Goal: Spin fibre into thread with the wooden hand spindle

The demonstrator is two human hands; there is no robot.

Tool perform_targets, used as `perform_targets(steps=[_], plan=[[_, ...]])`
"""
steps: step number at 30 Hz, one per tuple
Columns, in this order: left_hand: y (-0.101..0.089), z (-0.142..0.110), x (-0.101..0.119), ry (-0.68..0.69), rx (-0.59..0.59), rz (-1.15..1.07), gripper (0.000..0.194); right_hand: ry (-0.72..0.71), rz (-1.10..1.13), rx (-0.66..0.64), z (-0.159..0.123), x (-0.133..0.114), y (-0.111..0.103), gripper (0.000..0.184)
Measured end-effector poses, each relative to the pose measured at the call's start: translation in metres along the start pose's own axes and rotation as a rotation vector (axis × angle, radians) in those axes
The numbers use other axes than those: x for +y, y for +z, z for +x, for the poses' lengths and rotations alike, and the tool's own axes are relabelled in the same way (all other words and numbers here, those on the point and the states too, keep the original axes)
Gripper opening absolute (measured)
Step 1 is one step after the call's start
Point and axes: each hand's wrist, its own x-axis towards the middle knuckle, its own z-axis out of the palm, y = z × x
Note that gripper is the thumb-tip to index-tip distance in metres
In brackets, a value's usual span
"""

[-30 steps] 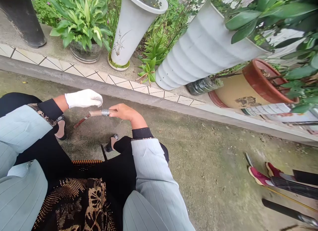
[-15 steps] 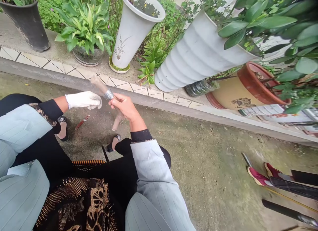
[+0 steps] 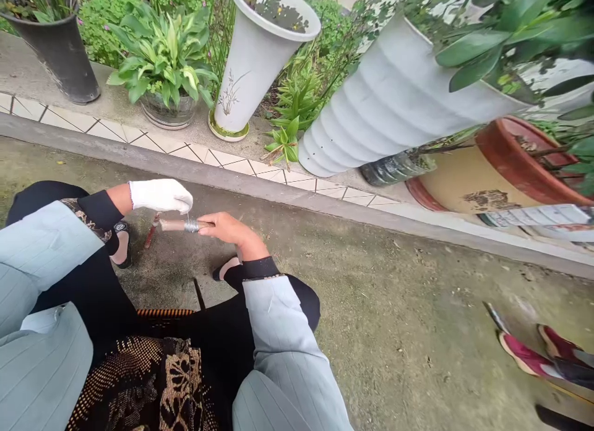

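Observation:
My right hand (image 3: pixel 227 227), bare, is closed round one end of a short brown wooden stick (image 3: pixel 172 225), which lies almost level and points left. Silver wire (image 3: pixel 190 225) is wound in a tight coil about the stick, just beyond my fingertips. Above the stick, my left hand (image 3: pixel 162 195) wears a white knitted glove and its fingers are pressed together. A thin strand runs from the gloved fingertips down to the coil. On the ground below my left hand lies a narrow red object (image 3: pixel 151 230), partly hidden by the stick's end; its kind is unclear.
A low tiled ledge (image 3: pixel 241 165) crosses in front, bearing a black pot (image 3: pixel 58 57), a tall white pot (image 3: pixel 253 66), a ribbed white planter (image 3: pixel 371 103) and a tan pot (image 3: pixel 457 177). Another person's red shoes (image 3: pixel 522 354) stand on the concrete at right.
The stick has swung from slanting up-left to nearly level. My right hand has lowered slightly, and my gloved left hand is now above the coil. The view has shifted a little.

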Motion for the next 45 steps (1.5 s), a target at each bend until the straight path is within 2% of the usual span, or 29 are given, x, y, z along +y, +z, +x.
perform_targets(steps=[4, 6, 8, 10, 11, 12, 14, 17, 20, 21, 23, 26, 28, 32, 36, 38, 42, 45], plan=[[0.001, 0.0, -0.006, -0.023, 0.037, -0.218, 0.026, -0.087, 0.256, -0.047, -0.007, -0.006, -0.001, 0.043], [0.005, -0.001, -0.011, -0.019, 0.068, -0.322, 0.029, -0.122, 0.394, -0.018, -0.01, -0.009, -0.001, 0.046], [0.012, -0.004, -0.015, -0.032, 0.115, -0.408, 0.032, -0.167, 0.536, 0.087, -0.01, -0.011, 0.001, 0.049], [0.021, -0.008, -0.016, -0.062, 0.151, -0.475, 0.035, -0.213, 0.659, 0.257, -0.007, -0.011, 0.005, 0.047], [0.025, -0.01, -0.014, -0.058, 0.125, -0.49, 0.037, -0.219, 0.697, 0.347, -0.003, -0.01, 0.006, 0.046], [0.029, -0.013, -0.012, -0.051, 0.082, -0.473, 0.038, -0.206, 0.713, 0.43, 0.0, -0.008, 0.008, 0.044], [0.033, -0.017, -0.005, -0.024, 0.074, -0.378, 0.036, -0.126, 0.671, 0.545, 0.009, -0.001, 0.009, 0.043], [0.033, -0.023, 0.003, 0.003, 0.1, -0.172, 0.032, 0.042, 0.438, 0.584, 0.018, 0.011, 0.011, 0.041], [0.03, -0.026, 0.004, -0.015, 0.109, 0.0, 0.03, 0.154, 0.059, 0.525, 0.018, 0.014, 0.012, 0.029], [0.029, -0.027, 0.003, -0.024, 0.108, 0.039, 0.029, 0.162, -0.048, 0.467, 0.017, 0.013, 0.013, 0.025], [0.027, -0.027, 0.0, -0.022, 0.097, 0.064, 0.028, 0.109, -0.142, 0.263, 0.013, 0.008, 0.014, 0.019], [0.024, -0.029, -0.007, -0.01, 0.094, -0.068, 0.027, -0.05, 0.003, -0.084, 0.008, 0.003, 0.014, 0.019], [0.021, -0.03, -0.011, -0.042, 0.138, -0.223, 0.029, -0.1, 0.171, -0.119, 0.004, 0.002, 0.011, 0.031], [0.023, -0.03, -0.015, -0.131, 0.264, -0.466, 0.036, -0.142, 0.499, 0.081, -0.006, -0.001, 0.008, 0.051], [0.038, -0.029, -0.012, -0.119, 0.211, -0.481, 0.037, -0.21, 0.802, 0.3, -0.016, -0.011, 0.02, 0.039], [0.047, -0.029, -0.007, -0.107, 0.174, -0.441, 0.035, -0.196, 0.888, 0.412, -0.016, -0.012, 0.028, 0.035], [0.06, -0.028, 0.005, -0.115, 0.109, -0.318, 0.031, -0.052, 0.845, 0.595, -0.005, 0.007, 0.038, 0.044], [0.065, -0.025, 0.011, -0.104, 0.063, -0.184, 0.03, 0.076, 0.603, 0.673, 0.005, 0.03, 0.038, 0.043]])
